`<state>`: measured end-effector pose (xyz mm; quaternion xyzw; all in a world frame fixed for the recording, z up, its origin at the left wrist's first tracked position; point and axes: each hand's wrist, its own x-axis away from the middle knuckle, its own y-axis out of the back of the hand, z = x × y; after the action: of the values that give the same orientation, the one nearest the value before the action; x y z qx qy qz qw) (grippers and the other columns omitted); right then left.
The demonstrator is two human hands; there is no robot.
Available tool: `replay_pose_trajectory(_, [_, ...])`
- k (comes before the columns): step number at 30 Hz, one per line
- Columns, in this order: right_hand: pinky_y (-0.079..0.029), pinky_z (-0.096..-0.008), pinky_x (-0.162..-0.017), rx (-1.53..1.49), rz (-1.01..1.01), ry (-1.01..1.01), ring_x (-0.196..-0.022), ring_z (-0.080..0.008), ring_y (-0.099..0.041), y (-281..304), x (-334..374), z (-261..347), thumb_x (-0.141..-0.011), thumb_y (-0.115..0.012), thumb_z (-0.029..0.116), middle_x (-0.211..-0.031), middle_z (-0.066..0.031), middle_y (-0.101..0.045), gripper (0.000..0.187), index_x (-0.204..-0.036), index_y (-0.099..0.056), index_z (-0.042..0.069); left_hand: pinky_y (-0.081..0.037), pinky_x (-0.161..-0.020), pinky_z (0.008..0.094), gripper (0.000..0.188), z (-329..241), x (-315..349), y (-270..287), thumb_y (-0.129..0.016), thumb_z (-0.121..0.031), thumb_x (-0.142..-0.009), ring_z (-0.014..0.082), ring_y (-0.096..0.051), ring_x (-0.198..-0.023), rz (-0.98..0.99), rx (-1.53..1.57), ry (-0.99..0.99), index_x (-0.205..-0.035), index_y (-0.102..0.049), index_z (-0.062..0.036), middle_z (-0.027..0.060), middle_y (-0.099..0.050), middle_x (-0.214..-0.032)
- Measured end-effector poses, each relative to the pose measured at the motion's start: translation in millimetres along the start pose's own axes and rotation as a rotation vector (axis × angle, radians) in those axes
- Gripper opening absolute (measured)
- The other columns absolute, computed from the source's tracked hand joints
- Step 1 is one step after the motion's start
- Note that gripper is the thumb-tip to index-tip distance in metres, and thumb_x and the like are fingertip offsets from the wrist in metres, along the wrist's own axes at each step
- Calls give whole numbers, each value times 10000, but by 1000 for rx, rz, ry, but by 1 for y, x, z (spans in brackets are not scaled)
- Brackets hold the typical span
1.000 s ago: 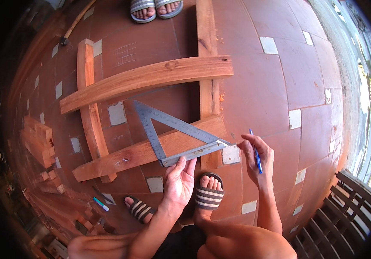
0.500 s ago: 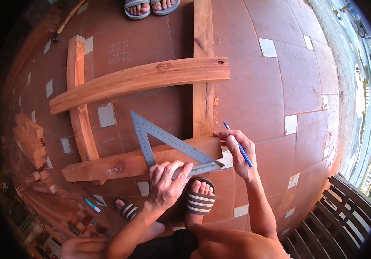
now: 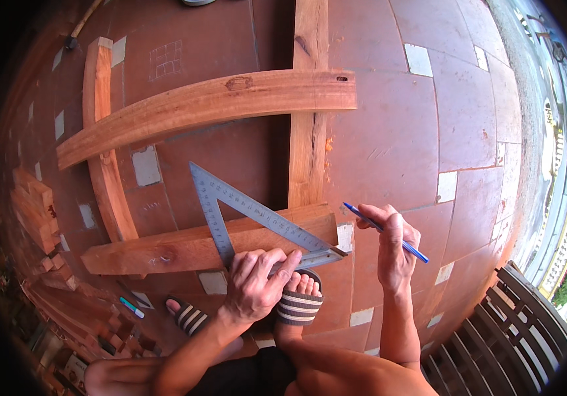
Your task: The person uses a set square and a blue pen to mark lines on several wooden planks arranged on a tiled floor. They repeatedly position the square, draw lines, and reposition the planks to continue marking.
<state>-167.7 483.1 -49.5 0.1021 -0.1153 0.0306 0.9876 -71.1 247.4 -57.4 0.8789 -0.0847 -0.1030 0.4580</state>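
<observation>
My left hand (image 3: pixel 257 280) grips the base of a metal triangle square (image 3: pixel 267 224), which lies over the right part of the nearest wooden beam (image 3: pixel 141 254). The square's base runs along the beam's near edge, partly hidden by my fingers. To the right, my right hand (image 3: pixel 394 244) holds a blue pen (image 3: pixel 376 228) between thumb and fingers, its tip toward the upper left and apart from the wood. Beyond the near beam, a second beam (image 3: pixel 230 92) with a small hole near its right end lies across two lengthwise beams (image 3: pixel 308 155), (image 3: pixel 106 178).
Wood offcuts (image 3: pixel 36 211) are piled at the left, with a teal-and-white marker (image 3: pixel 131 307) on the tiled floor nearby. A long-handled tool (image 3: pixel 75 36) lies at the far left. At lower right stands a dark slatted bench (image 3: pixel 504 330). My sandalled foot (image 3: pixel 300 300) is below the square.
My right hand has drawn away from the beam's end to the right, turning the pen. The view has shifted, leaving another person's sandalled feet mostly out of sight.
</observation>
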Motion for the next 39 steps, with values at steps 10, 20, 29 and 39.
replay_pose_trajectory(10, [-545, -299, -697, 51, 201, -70, -737, -155, -694, -24, -1, 19, -880, -820, 49, -842, -102, -764, 67, -924, -798, 5, -457, -814, 383, 364, 2, -2, -3, -762, -94, -826, 210, -611, -900, -11, -2, 0, -1188, -795, -99, 6, -646, -1030])
replay_pose_trajectory(20, [-554, -328, -683, 118, 248, -139, -723, -191, -714, -32, -8, 23, -881, -834, 73, -821, -124, -762, 99, -955, -818, 9, -446, -823, 371, 351, 4, 0, -4, -753, -164, -833, 191, -611, -914, -8, -26, -11, -1177, -794, -105, 1, -643, -1066])
replay_pose_trajectory(29, [-545, -291, -700, 250, 331, -164, -754, -102, -661, -26, -10, 37, -929, -824, 104, -874, -78, -784, 117, -969, -805, -5, -454, -821, 369, 335, -1, -5, 0, -760, -147, -821, 192, -609, -891, -27, -38, 0, -1149, -805, -98, -7, -642, -1033])
replay_pose_trajectory(39, [-576, -318, -707, 649, 386, -208, -744, -181, -724, 17, 7, 42, -883, -809, 84, -836, -123, -777, 131, -969, -809, -15, -452, -774, 409, 446, 0, -4, -2, -830, -14, -771, 246, -610, -871, -29, 52, 18, -1207, -782, -92, 35, -655, -989])
